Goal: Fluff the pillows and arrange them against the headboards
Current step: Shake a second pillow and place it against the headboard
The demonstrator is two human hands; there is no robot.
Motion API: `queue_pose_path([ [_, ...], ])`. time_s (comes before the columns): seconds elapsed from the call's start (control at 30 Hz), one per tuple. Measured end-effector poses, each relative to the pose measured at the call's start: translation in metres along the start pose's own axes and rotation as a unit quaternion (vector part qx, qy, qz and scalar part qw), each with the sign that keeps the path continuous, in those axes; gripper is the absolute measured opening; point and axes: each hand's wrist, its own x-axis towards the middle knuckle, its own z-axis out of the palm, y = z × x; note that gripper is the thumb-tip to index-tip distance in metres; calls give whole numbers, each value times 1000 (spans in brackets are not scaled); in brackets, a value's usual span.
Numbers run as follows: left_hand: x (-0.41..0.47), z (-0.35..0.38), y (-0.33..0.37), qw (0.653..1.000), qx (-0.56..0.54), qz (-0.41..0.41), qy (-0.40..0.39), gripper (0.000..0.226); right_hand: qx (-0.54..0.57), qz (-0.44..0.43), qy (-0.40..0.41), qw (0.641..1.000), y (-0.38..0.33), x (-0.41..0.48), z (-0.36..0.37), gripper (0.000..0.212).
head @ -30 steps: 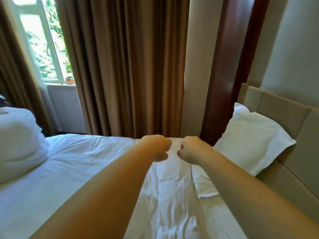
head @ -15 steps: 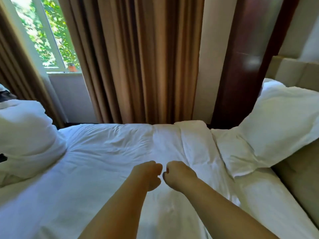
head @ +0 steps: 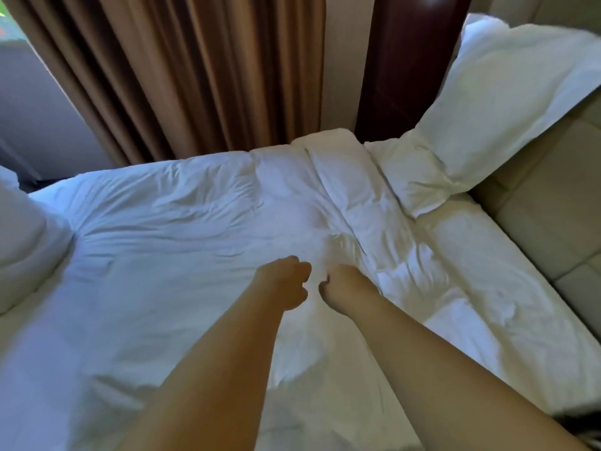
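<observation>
A white pillow leans tilted against the beige padded headboard at the right, its lower corner resting on the bed. My left hand and my right hand are closed fists side by side, nearly touching, low over the wrinkled white duvet in the middle of the bed. Neither fist shows anything held. Both hands are well to the left of and below the pillow. A second white pillow-like bundle sits at the left edge, partly cut off.
Brown curtains hang behind the far side of the bed. A dark wooden post stands beside the pillow. The folded duvet edge runs toward the headboard side. A grey wall below a window is at the far left.
Both fists have dropped from mid-air toward the duvet, staying together. The view has tilted down and closer to the bed, so the window has left the frame.
</observation>
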Motion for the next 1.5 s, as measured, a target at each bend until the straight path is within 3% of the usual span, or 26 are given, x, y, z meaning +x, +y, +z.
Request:
queue_pose_path([
  [0.13,40,18,23,995,74,46,-42,32,105,75,8,992,43,24,-1,30],
  [0.33,126,45,47,965,214,115,-102,37,315,170,0,934,103,91,17,34],
  [0.5,200,76,65,933,287,174,-132,45,377,255,-60,888,143,141,64,12],
  [0.6,232,101,74,898,337,227,-169,63,410,281,-88,863,156,156,92,48],
  [0.73,255,137,82,848,388,292,-213,73,429,303,-125,842,157,157,133,73],
  [0.8,259,155,78,818,410,327,-237,66,449,302,-130,831,154,153,146,69],
  [0.87,261,170,69,811,419,329,-241,49,471,296,-140,819,151,152,150,46],
  [0.93,257,176,55,815,433,306,-231,41,472,274,-155,824,144,151,148,33],
  [1.0,247,172,41,825,436,299,-197,40,431,245,-152,855,131,148,144,31],
  [1.17,212,125,4,870,391,283,-101,28,324,202,-44,923,73,123,128,55],
  [1.37,132,3,-64,916,335,208,74,23,261,76,94,958,-40,76,50,31],
  [1.5,59,-93,-122,918,322,149,177,24,195,-15,164,967,-138,30,-7,28],
])
